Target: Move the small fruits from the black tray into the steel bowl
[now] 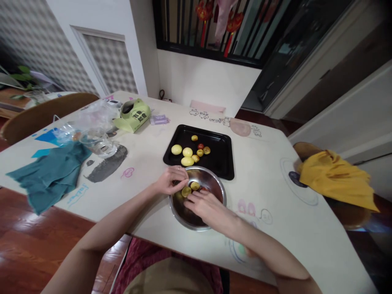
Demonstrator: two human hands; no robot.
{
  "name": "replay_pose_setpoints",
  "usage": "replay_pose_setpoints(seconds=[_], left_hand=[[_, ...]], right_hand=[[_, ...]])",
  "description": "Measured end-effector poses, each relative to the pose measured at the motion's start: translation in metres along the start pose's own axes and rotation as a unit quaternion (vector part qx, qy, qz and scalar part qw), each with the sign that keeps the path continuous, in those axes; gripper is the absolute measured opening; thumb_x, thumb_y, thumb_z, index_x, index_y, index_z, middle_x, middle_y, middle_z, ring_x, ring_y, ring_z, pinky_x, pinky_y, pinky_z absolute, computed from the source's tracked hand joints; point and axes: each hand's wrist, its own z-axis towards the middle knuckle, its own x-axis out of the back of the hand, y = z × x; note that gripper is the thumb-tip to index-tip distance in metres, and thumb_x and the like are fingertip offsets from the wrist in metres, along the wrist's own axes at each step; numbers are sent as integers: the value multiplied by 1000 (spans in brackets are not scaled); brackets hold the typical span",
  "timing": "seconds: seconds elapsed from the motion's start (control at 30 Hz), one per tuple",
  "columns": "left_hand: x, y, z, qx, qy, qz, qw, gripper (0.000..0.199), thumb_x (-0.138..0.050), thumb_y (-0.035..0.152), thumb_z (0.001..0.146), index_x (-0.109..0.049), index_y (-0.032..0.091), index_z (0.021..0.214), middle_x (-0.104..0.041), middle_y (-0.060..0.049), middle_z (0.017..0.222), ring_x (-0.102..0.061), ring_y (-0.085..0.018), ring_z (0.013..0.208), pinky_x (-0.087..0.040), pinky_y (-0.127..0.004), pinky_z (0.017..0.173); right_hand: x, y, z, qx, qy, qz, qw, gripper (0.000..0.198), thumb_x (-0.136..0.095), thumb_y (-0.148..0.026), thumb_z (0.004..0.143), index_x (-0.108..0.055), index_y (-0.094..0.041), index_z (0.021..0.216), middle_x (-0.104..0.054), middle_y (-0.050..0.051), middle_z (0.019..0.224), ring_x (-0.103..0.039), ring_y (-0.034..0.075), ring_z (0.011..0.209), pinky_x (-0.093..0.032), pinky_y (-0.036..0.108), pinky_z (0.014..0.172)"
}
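A shiny metal bowl [223, 188] stands near the front edge of the table. My left hand [173, 179] is at its left rim, fingers bent over the edge and thumb reaching inward. Inside the bowl, my right hand [203, 206] reaches down with curled fingers; what they pinch, if anything, is hidden. Close to its fingertips lie a yellow-green round fruit [186, 191] and a second yellowish one [195, 185], with a bit of red [204, 189] behind the hand. Beyond the bowl, a black baking tray [214, 139] bears larger pale yellow pieces [187, 152], smaller yellow fruits [200, 152] and a small red one [200, 146].
Left on the table are a green cloth [58, 171], a clear glass vessel [105, 148], crumpled clear plastic [94, 116], a light green box [134, 116] and a purple packet [159, 119]. A yellow cloth [337, 177] hangs over a chair at the right.
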Motion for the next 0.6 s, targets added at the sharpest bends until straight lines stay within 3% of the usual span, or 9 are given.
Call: replay_pose_setpoints(seconds=[0.1, 0.2, 0.33, 0.47, 0.6], left_hand=[[0, 0, 0, -11, 0, -2, 1000, 36, -53, 22, 105, -70, 17, 75, -74, -7, 67, -75, -18, 74, -54, -31, 73], [0, 0, 0, -9, -3, -2, 1000, 35, -53, 22, 105, -71, 17, 76, -74, -7, 69, -75, -19, 74, -54, -31, 74], [0, -1, 0, -17, -5, -6, 1000, 34, -54, 23, 106, -72, 17, 78, -74, -7, 67, -75, -19, 74, -55, -30, 75], [0, -2, 0, -16, -5, -15, 1000, 36, -53, 27, 107, -72, 18, 77, -73, -7, 66, -75, -19, 72, -55, -30, 72], [-1, -1, 1, -7, -6, -18, 1000, 36, -54, 27, 107, -72, 18, 76, -72, -7, 66, -75, -19, 72, -56, -30, 74]], right_hand=[[18, 20, -9, -20, 45, 60, 997, 26, -69, -4, 93, -71, -19, 113, -77, 7, 109, -72, 24, 104, -56, 37, 90], [30, 59, -13, -94, 144, 116, 978, 16, -62, -18, 102, -73, -23, 113, -77, 7, 108, -72, 24, 101, -57, 38, 91], [13, 126, -5, -213, 273, 127, 929, 27, -51, -20, 105, -72, -23, 122, -73, 11, 118, -70, 27, 110, -60, 43, 97], [-21, 174, 10, -247, 227, 89, 938, 52, -53, -13, 98, -57, -24, 149, -62, 13, 146, -58, 30, 136, -51, 53, 116], [-42, 189, 20, -225, 168, 86, 956, 63, -52, -11, 97, -46, -25, 158, -50, 13, 161, -50, 29, 147, -42, 55, 125]])
